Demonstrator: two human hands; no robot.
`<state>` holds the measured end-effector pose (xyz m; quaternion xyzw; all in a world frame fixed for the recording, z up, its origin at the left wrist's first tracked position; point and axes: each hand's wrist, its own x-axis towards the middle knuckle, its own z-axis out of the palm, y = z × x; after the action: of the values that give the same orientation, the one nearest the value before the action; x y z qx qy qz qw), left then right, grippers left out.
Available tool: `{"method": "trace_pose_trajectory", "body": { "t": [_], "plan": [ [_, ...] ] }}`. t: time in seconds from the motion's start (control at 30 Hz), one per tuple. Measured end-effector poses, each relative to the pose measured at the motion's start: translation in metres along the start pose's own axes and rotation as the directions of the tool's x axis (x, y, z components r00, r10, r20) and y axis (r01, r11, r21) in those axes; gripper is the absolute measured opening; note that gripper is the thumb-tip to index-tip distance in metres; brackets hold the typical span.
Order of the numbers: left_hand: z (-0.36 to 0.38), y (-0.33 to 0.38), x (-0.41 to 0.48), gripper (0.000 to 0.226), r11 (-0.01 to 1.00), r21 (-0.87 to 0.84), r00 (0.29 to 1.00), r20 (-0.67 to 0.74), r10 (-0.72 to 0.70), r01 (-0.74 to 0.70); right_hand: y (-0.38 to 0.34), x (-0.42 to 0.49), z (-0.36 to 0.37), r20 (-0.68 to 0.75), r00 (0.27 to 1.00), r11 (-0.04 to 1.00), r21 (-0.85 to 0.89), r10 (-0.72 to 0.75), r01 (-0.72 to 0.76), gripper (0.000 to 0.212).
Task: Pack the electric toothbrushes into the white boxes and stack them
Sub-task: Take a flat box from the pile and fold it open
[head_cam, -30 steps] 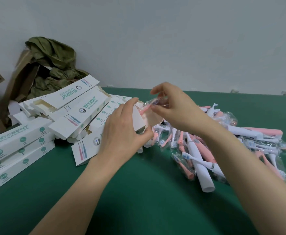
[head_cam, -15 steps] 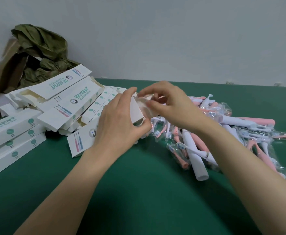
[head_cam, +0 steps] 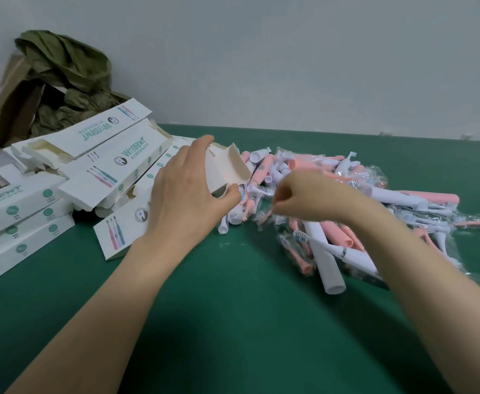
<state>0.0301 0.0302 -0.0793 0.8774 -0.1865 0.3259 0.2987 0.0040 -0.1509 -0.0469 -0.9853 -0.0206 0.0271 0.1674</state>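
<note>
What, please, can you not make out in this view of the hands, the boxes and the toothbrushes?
All in the head view:
1. Whether the right hand pinches anything in the toothbrush pile: motion blur.
2. What the open white box holds: the left hand gripping it covers its body.
3. How many stacked boxes there are: the left edge cuts them off.
4. The boxes' small print: too small.

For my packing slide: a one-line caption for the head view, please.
Left hand grips an open white box; right hand curls over bagged toothbrushes on green table.
</note>
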Motion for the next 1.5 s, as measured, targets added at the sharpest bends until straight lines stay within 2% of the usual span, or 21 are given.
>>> {"method": "trace_pose_trajectory", "body": {
  "t": [0.07,0.13,0.17,0.23,0.3,0.37,0.43,0.5,0.6,0.67,0.73,0.8,0.87,0.97,1.07,1.13,1.23,1.37,1.5],
  "plan": [
    [0.001,-0.002,0.0,0.069,1.0,0.008,1.0,0.0,-0.006,0.006,0.0,-0.004,0.011,0.104,0.993,0.971,-0.234,0.062,-0.036,0.036],
    [0.002,-0.002,0.0,0.069,1.0,0.007,1.0,0.0,-0.007,0.007,-0.004,-0.006,0.02,0.109,0.989,0.91,-0.413,0.103,-0.049,0.046],
    [0.002,-0.002,0.0,0.069,1.0,0.006,1.0,0.0,-0.005,0.005,-0.005,-0.005,0.024,0.113,0.988,0.887,-0.459,0.107,-0.044,0.047],
    [0.003,-0.002,0.0,0.069,1.0,0.004,1.0,0.0,0.002,-0.002,-0.004,-0.003,0.026,0.112,0.988,0.893,-0.447,0.103,-0.042,0.04],
    [0.003,-0.003,0.0,0.069,1.0,0.0,1.0,-0.002,0.005,-0.005,-0.002,0.0,0.026,0.117,0.99,0.942,-0.333,0.081,-0.037,0.025],
    [0.002,-0.003,0.001,0.069,1.0,0.003,1.0,-0.006,0.004,-0.004,0.0,0.003,0.022,0.078,0.997,0.997,-0.072,0.009,-0.003,0.019],
    [0.001,-0.003,0.001,0.069,1.0,0.006,1.0,-0.005,0.003,-0.003,-0.005,0.002,0.013,-0.001,0.994,0.967,0.235,-0.106,0.103,0.013],
    [0.0,-0.003,0.002,0.07,1.0,-0.001,1.0,-0.001,-0.002,0.002,-0.01,-0.001,0.003,-0.054,0.976,0.855,0.473,-0.213,0.213,0.009],
    [-0.004,-0.002,0.004,0.072,0.999,-0.034,0.999,-0.035,-0.016,0.014,-0.022,-0.011,-0.014,-0.15,0.934,0.616,0.716,-0.324,0.329,0.006],
    [-0.007,0.0,0.004,0.072,0.997,-0.081,0.997,-0.072,-0.022,0.016,-0.031,-0.015,-0.024,-0.255,0.921,0.457,0.808,-0.295,0.37,0.005],
    [-0.009,0.003,0.004,0.074,0.99,-0.144,0.996,-0.091,-0.019,0.006,-0.04,-0.016,-0.027,-0.375,0.911,0.367,0.834,-0.171,0.412,0.005],
    [-0.009,0.007,0.001,0.071,0.982,-0.186,0.993,-0.12,0.007,-0.029,-0.047,-0.016,-0.025,-0.499,0.867,0.391,0.796,-0.008,0.462,0.006],
    [-0.01,0.012,-0.001,0.067,0.976,-0.211,0.987,-0.159,0.028,-0.062,-0.051,-0.016,-0.02,-0.603,0.787,0.417,0.753,0.129,0.509,0.008],
    [-0.009,0.016,-0.002,0.067,0.968,-0.234,0.985,-0.162,0.051,-0.089,-0.055,-0.016,-0.016,-0.701,0.686,0.399,0.696,0.195,0.597,0.01],
    [-0.009,0.016,-0.004,0.07,0.964,-0.252,0.986,-0.159,0.041,-0.081,-0.062,-0.017,-0.008,-0.795,0.601,0.548,0.54,0.083,0.639,0.013],
    [-0.009,0.016,-0.004,0.072,0.961,-0.269,0.986,-0.163,0.027,-0.07,-0.064,-0.015,-0.002,-0.813,0.582,0.619,0.473,0.031,0.627,0.014],
    [-0.008,0.018,-0.005,0.071,0.959,-0.276,0.985,-0.171,0.02,-0.068,-0.062,-0.012,0.003,-0.822,0.57,0.659,0.424,-0.009,0.621,0.01],
    [-0.009,0.018,-0.004,0.07,0.96,-0.27,0.976,-0.215,0.018,-0.078,-0.056,-0.007,0.01,-0.844,0.501,0.788,0.173,-0.191,0.591,0.012],
    [-0.011,0.017,-0.004,0.076,0.955,-0.292,0.981,-0.193,-0.006,-0.052,-0.059,-0.006,0.015,-0.852,0.461,0.794,0.093,-0.249,0.601,0.019]
  ]
}}
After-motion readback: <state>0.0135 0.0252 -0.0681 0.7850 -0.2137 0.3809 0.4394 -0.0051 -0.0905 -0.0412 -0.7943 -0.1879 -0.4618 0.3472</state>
